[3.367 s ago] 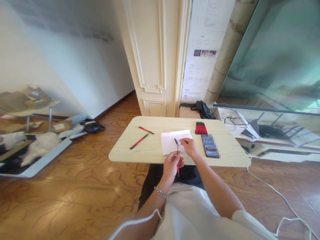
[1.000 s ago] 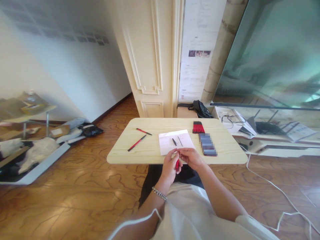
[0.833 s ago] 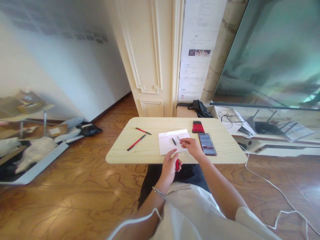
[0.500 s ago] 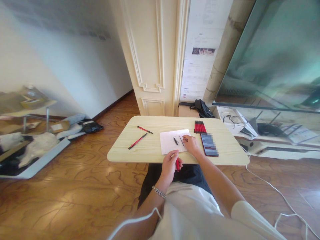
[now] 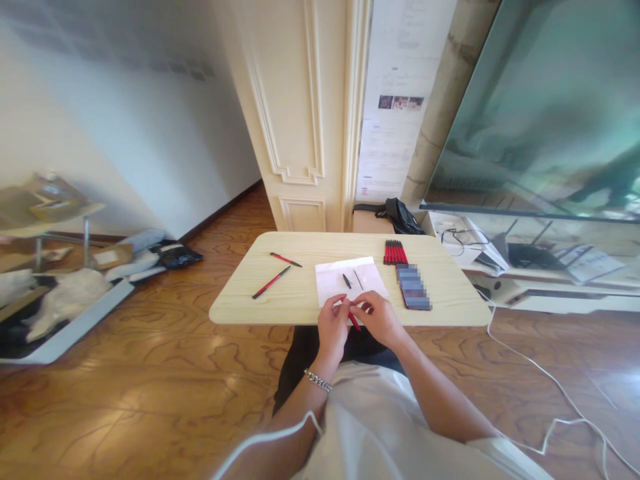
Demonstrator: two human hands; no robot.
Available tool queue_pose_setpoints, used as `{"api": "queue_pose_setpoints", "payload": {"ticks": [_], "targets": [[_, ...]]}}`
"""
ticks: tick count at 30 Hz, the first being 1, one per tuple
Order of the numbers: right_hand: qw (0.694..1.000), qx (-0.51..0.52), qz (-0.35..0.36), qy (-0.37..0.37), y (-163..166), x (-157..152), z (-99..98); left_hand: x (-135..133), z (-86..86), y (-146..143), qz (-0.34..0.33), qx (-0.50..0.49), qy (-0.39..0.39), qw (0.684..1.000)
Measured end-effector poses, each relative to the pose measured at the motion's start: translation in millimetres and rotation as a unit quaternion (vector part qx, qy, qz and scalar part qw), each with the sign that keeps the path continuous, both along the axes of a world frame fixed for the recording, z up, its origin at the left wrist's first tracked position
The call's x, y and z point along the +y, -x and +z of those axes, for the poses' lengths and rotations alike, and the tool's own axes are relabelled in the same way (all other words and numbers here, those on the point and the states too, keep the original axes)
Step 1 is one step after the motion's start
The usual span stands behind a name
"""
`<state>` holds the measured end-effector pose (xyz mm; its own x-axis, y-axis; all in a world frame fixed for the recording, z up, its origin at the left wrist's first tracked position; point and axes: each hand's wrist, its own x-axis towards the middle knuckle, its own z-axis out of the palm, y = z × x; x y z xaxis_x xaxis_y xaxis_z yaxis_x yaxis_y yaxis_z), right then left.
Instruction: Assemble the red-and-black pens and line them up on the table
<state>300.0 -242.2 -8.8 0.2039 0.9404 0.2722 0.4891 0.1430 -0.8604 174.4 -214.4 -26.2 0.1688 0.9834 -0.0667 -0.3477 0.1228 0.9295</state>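
Close to the table's front edge, my left hand (image 5: 334,327) is closed around a red pen barrel (image 5: 355,322), whose lower end sticks out below the fingers. My right hand (image 5: 379,319) meets it there, thumb and fingertips pinched at the barrel. Fingers partly hide the upper end. Just beyond the hands lies a white sheet of paper (image 5: 329,276). On it rest a short black pen part (image 5: 347,281) and a thin dark pen refill (image 5: 359,279), apart from each other.
Two red-and-black pens, one farther (image 5: 286,259) and one nearer (image 5: 271,282), lie left on the pale table (image 5: 240,293). Several red pens (image 5: 395,252) sit in a row at right, behind a phone (image 5: 415,288). A white cable (image 5: 540,373) trails over the floor.
My right hand has drawn back from the paper to my left hand and now pinches at the red barrel. The refill stays on the paper. The view has shifted slightly.
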Motion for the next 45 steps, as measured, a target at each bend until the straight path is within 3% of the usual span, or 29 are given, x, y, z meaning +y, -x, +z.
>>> {"api": "queue_pose_setpoints", "payload": {"ticks": [5, 9, 13, 17, 22, 30, 38, 42, 45], "targets": [[1.0, -0.001, 0.003, 0.017, 9.9, -11.7, -6.2, -0.2, 1.3, -2.2, 0.025, 0.003, -0.008, 1.0], [0.999, 0.003, 0.026, 0.021, 4.0, -6.0, -4.9, 3.6, 2.4, -2.5, 0.006, -0.022, -0.014, 1.0], [0.998, -0.021, -0.051, 0.027, -22.0, 18.7, 0.4, 4.6, 0.5, -3.1, -0.011, -0.03, -0.007, 0.999], [0.981, -0.115, -0.139, 0.075, -51.8, 50.0, 0.3, 4.6, -3.4, -3.0, -0.016, -0.014, 0.013, 1.0], [0.958, -0.222, -0.151, 0.103, -59.7, 68.5, -11.3, 6.6, -8.1, -0.6, -0.019, -0.013, 0.018, 1.0], [0.941, -0.287, -0.158, 0.09, -55.3, 71.3, -24.4, 8.3, -15.0, 1.2, -0.026, -0.001, -0.001, 1.0], [0.967, -0.173, -0.187, 0.014, -40.5, 48.4, -18.2, 12.5, -11.8, 5.3, -0.007, 0.03, -0.022, 0.999], [0.981, -0.079, -0.178, -0.001, -21.1, 27.2, -25.0, 16.2, -9.6, 9.6, 0.007, 0.066, -0.06, 0.996], [0.982, -0.063, -0.176, 0.0, -12.6, 18.6, -31.0, 20.5, -8.3, 10.9, 0.013, 0.099, -0.102, 0.99]]}}
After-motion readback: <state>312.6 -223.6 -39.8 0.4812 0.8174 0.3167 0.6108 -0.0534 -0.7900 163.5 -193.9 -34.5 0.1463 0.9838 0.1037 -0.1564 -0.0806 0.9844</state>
